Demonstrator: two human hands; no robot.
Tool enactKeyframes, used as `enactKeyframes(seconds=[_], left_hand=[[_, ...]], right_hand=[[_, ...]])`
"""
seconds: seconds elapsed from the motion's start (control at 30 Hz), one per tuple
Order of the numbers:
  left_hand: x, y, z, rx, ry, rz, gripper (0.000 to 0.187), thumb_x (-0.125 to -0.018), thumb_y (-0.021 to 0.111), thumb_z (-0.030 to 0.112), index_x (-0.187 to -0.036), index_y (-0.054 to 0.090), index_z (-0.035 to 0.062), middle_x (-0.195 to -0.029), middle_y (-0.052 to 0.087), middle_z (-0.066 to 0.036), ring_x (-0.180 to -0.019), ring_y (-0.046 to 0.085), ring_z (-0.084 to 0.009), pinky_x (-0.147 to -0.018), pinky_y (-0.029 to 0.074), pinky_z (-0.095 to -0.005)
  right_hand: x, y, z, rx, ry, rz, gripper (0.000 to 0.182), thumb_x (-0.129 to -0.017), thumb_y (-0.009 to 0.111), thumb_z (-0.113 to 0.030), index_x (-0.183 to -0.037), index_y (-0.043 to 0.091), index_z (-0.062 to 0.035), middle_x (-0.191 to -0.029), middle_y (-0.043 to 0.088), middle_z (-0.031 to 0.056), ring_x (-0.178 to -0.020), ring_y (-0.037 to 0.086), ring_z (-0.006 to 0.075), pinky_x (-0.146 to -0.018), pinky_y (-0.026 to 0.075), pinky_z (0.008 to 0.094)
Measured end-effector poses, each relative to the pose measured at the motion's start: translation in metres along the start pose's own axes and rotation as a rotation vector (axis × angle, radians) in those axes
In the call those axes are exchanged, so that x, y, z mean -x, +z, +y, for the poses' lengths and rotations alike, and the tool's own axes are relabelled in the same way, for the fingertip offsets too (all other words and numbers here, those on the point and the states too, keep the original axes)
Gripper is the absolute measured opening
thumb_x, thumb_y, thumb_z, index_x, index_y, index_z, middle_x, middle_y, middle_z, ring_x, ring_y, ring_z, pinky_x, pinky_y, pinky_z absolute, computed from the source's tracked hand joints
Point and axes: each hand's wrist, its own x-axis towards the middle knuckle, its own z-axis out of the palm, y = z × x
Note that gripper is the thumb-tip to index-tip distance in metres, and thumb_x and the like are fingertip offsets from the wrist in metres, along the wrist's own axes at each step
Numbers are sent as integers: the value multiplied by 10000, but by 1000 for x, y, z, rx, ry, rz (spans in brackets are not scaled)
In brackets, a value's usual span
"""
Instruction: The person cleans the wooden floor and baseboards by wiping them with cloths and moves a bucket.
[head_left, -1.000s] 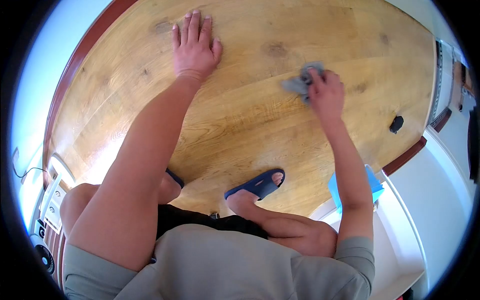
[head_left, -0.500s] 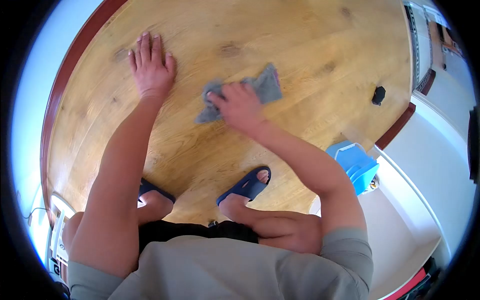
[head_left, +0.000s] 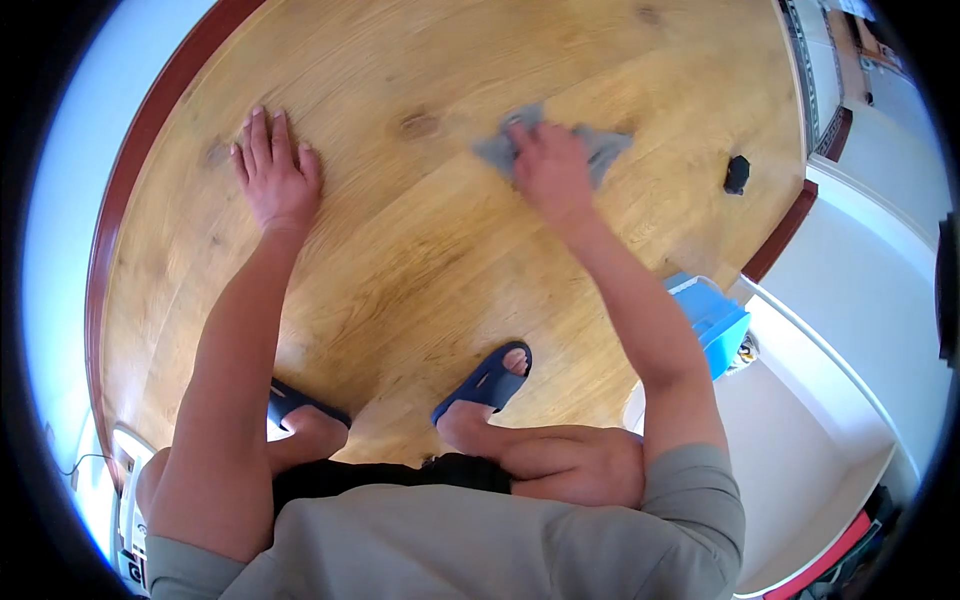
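Note:
My left hand (head_left: 275,185) lies flat on the wooden floor (head_left: 400,240), its fingers stretched out and nothing under it that I can see. Farther right, my right hand (head_left: 553,172) presses a crumpled grey cloth (head_left: 603,150) against the boards. The fingers are bent over the cloth, and its ends stick out on both sides of the hand. Slight blur softens the cloth and that hand.
Dark blue slippers (head_left: 484,382) are on my feet below the hands. A small black object (head_left: 737,175) stands on the floor to the right. Closer to me on that side is a blue plastic bin (head_left: 712,322), beside a white ledge (head_left: 800,470). Dark red baseboard (head_left: 125,180) edges the left wall.
My right hand has slid the cloth forward and to the right across the floor. My left hand stays flat, appearing slightly lower and farther left as the view shifts.

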Motion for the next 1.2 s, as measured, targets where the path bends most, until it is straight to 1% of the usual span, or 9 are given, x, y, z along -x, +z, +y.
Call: enactKeyframes(seconds=[0.1,0.3,0.47,0.57,0.67,0.73,0.83,1.03,1.2], left_hand=[[0,-1,0,1,5,11,569,-975,488,356,-1496,464,129,-1620,348,-114,-1513,297,-287,-1239,178,-523],[1,-2,-2,-9,6,-4,564,-975,489,356,-1493,470,133,-1616,354,-112,-1507,308,-284,-1238,184,-517],[0,-1,-1,-11,3,5,561,-976,487,350,-1491,473,128,-1613,361,-108,-1507,311,-281,-1239,181,-516],[0,1,1,-8,13,16,561,-975,487,345,-1491,474,125,-1615,359,-109,-1509,307,-281,-1238,181,-518],[1,-2,-1,-26,11,1,560,-976,487,339,-1492,473,122,-1616,355,-115,-1511,304,-284,-1237,185,-522],[-1,-4,1,-30,6,-13,561,-976,486,335,-1494,470,120,-1615,355,-119,-1512,301,-288,-1236,187,-523],[-2,-4,1,-31,10,-9,563,-974,486,332,-1497,465,121,-1615,354,-122,-1514,298,-293,-1238,188,-523],[0,-3,0,-26,19,-8,571,-974,491,336,-1503,454,123,-1621,347,-118,-1513,301,-292,-1239,187,-520],[1,-3,0,-14,14,-11,571,-975,488,335,-1504,452,123,-1626,339,-111,-1520,285,-284,-1241,172,-515]], right_hand=[[2,0,-28,-65,-95,87,352,-825,656,-195,-1173,692,-161,-927,604,94,-945,608,295,-792,473,450],[-17,-17,42,59,165,52,284,-850,626,-174,-1125,679,-130,-938,607,98,-945,606,304,-796,464,459],[0,2,-31,-94,-1,-56,263,-869,595,-161,-1117,680,-191,-941,611,86,-949,607,308,-784,458,474],[1,-1,-22,-117,-127,118,328,-803,665,-147,-1129,664,-178,-917,590,65,-856,606,285,-764,472,451],[-17,-14,34,36,56,-71,371,-805,665,-154,-1174,664,-187,-922,593,63,-889,603,283,-771,472,447],[-22,-15,65,128,135,81,381,-803,664,-153,-1183,676,-176,-906,594,65,-904,601,286,-773,471,448],[-22,-7,62,74,189,58,339,-818,634,-151,-1155,678,-155,-924,598,78,-934,604,302,-789,456,487],[8,7,-7,-126,-95,35,340,-826,641,-158,-1163,676,-131,-905,599,90,-920,602,316,-782,454,492],[-23,-8,75,82,109,86,321,-830,646,-160,-1146,697,-141,-932,624,94,-935,606,313,-800,463,479]])
